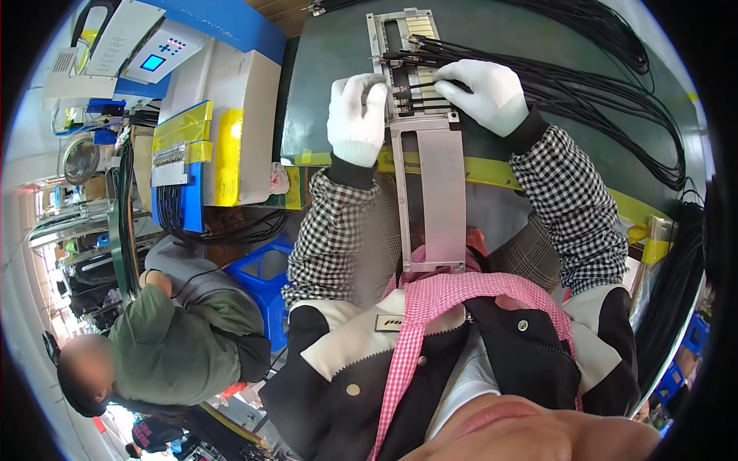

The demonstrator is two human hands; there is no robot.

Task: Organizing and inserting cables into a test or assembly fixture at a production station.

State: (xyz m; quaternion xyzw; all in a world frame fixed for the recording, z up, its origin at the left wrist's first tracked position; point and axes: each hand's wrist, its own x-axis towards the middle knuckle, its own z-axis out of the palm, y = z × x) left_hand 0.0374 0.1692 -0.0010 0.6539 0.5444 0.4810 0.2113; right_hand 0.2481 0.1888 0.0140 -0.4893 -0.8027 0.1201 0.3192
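Observation:
A long metal fixture (444, 196) lies across the front edge of the green table and sticks out toward me. Several black cables (419, 101) lie with their tips side by side in its far section. My right hand (488, 96), in a white glove, pinches a black cable (423, 86) just right of the fixture. At the fixture's left rim, my left hand (358, 115), also gloved in white, has its fingers curled in and the thumb near the fingertips. Whatever those fingertips may hold is too small to make out.
A bundle of black cables (615, 127) trails across the green table (334, 46) to the right. Yellow tape (492, 175) runs along its front edge. To the left stands a blue and white machine (257, 92) with a small lit screen. Beyond my left arm, a person in green sits near a blue stool (265, 265).

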